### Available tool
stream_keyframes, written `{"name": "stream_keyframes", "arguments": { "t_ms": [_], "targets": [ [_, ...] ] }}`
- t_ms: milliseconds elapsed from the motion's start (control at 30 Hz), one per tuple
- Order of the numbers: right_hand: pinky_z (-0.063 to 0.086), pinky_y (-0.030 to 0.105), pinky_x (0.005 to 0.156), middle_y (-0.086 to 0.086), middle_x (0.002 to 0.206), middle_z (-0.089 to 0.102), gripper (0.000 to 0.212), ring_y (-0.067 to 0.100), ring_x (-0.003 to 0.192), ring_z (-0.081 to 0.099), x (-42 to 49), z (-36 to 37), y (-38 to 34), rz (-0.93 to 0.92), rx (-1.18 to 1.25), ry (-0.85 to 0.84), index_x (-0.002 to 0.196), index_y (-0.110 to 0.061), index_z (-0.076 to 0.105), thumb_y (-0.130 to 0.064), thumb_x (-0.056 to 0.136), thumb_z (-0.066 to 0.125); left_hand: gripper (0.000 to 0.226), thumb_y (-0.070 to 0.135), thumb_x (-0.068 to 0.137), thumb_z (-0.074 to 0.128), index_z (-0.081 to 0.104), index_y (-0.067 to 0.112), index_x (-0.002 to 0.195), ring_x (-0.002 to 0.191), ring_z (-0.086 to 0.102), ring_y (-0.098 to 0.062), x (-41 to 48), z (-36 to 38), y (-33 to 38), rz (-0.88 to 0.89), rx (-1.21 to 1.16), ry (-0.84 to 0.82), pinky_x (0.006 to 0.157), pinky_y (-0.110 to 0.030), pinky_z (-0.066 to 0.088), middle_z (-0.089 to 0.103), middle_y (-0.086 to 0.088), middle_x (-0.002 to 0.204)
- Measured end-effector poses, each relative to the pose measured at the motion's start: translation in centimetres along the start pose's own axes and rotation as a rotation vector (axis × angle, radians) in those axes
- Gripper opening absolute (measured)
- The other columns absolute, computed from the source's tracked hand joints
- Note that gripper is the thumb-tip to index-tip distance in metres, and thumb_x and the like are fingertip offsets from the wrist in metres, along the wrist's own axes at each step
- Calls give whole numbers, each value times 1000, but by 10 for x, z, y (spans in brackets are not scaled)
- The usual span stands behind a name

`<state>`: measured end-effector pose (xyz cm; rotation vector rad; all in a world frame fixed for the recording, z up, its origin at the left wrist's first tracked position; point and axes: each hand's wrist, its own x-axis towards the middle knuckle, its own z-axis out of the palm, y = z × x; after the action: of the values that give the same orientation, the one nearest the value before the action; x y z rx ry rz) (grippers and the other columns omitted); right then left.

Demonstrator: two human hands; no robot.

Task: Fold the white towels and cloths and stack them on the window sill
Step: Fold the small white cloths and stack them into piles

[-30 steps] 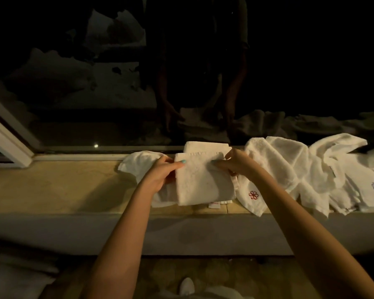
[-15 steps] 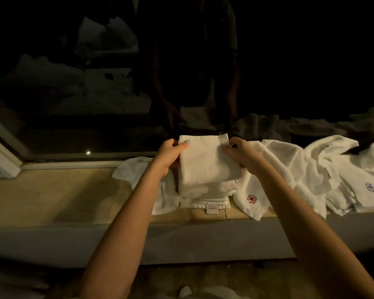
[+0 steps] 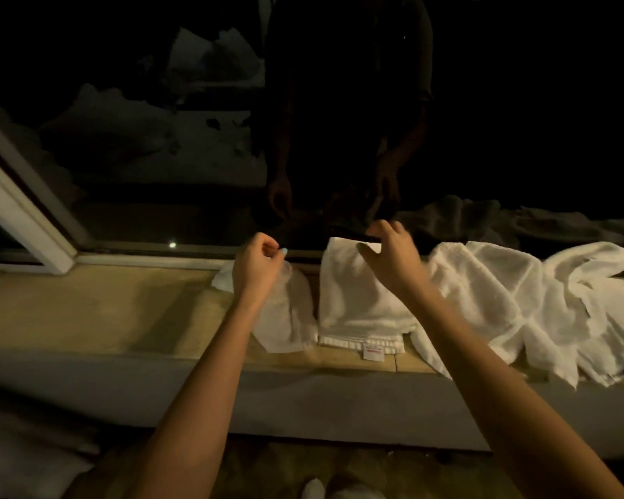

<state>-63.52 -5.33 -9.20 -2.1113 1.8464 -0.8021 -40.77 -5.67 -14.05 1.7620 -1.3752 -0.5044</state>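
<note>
A stack of folded white towels (image 3: 353, 311) lies on the tan window sill (image 3: 98, 311), with a small label hanging at its front edge. My right hand (image 3: 389, 257) hovers over the stack's far right corner, fingers spread and holding nothing. My left hand (image 3: 258, 268) floats left of the stack with its fingers loosely curled and nothing in them. Under that hand a thin white cloth (image 3: 285, 318) lies flat. To the right, a pile of unfolded white towels (image 3: 526, 307) sprawls along the sill and droops over its front edge.
Dark window glass (image 3: 159, 156) behind the sill reflects me and the room. A white window frame (image 3: 18, 210) slants at the left. A grey wall drops below the sill. White fabric (image 3: 22, 459) lies at the lower left, and a shoe tip (image 3: 314, 489) shows at the bottom.
The folded towel held in both hands has been set down on the stack. Both hands have let go and lifted off it; the left one has moved leftward.
</note>
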Motion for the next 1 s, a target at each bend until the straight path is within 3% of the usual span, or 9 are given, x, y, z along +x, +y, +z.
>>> {"name": "stream_keyframes", "arguments": {
  "t_ms": [133, 200, 333, 400, 533, 667, 800, 933, 1000],
  "targets": [
    [42, 33, 74, 17, 101, 64, 15, 33, 95, 58, -2, 19, -51, -256, 122, -186, 99, -2, 67, -12, 88, 64, 24, 8, 86, 68, 62, 9, 110, 99, 60, -23, 5, -24, -36, -111, -117, -202, 75, -22, 48, 64, -9, 105],
    [42, 34, 70, 19, 98, 65, 17, 34, 89, 59, -2, 33, -68, -251, 137, -296, 98, 1, 68, -10, 89, 60, 27, 1, 87, 64, 62, 3, 115, 101, 60, -25, 7, -33, -42, -131, -159, -256, 74, -16, 47, 63, -9, 105],
    [33, 29, 62, 22, 86, 62, 15, 28, 76, 53, 8, 66, -75, -174, 176, -420, 81, 1, 60, -11, 89, 60, 27, 16, 91, 64, 61, 16, 117, 104, 62, -25, 16, -46, -46, -162, -165, -284, 73, -27, 51, 63, -7, 111],
    [35, 29, 66, 15, 82, 57, 11, 23, 76, 51, 14, 82, -73, -115, 201, -422, 81, -12, 54, -15, 89, 62, 33, 22, 90, 65, 59, 17, 122, 102, 60, -19, 19, -49, -46, -185, -125, -343, 67, -21, 48, 61, -3, 114],
    [52, 37, 72, 13, 97, 64, 26, 34, 89, 63, 20, 106, -69, 54, 106, -408, 102, -5, 64, -27, 89, 61, 36, 25, 91, 65, 58, 14, 124, 99, 58, -14, 23, -43, -49, -223, -112, -353, 71, -15, 46, 60, -2, 107],
    [49, 38, 74, 19, 96, 68, 23, 36, 91, 63, 29, 111, -67, 78, 110, -478, 95, 5, 68, -14, 89, 57, 32, 22, 93, 62, 63, 9, 122, 102, 61, -16, 24, -45, -50, -216, -99, -326, 80, -21, 46, 66, -7, 113],
    [37, 22, 68, 8, 87, 67, 13, 17, 83, 57, 33, 102, -61, -60, 310, -428, 92, 0, 73, -7, 87, 64, 26, 14, 93, 62, 65, 15, 118, 93, 57, -12, 28, -56, -44, -82, -166, -294, 70, -12, 45, 57, 0, 106],
    [39, 9, 61, -2, 74, 59, 9, 10, 70, 54, 31, 75, -69, -107, 496, -423, 88, 1, 69, 0, 89, 61, 18, 16, 92, 63, 69, 18, 109, 85, 58, -7, 29, -67, -24, -23, -119, -463, 66, -16, 46, 58, 5, 102],
    [42, 14, 61, -2, 72, 55, 12, 9, 66, 52, 31, 53, -81, -58, 587, -457, 85, -7, 64, -4, 94, 56, 11, 15, 91, 64, 69, 17, 100, 78, 59, -3, 27, -75, -8, -15, -101, -465, 66, -20, 45, 64, 4, 88]
  ]
}}
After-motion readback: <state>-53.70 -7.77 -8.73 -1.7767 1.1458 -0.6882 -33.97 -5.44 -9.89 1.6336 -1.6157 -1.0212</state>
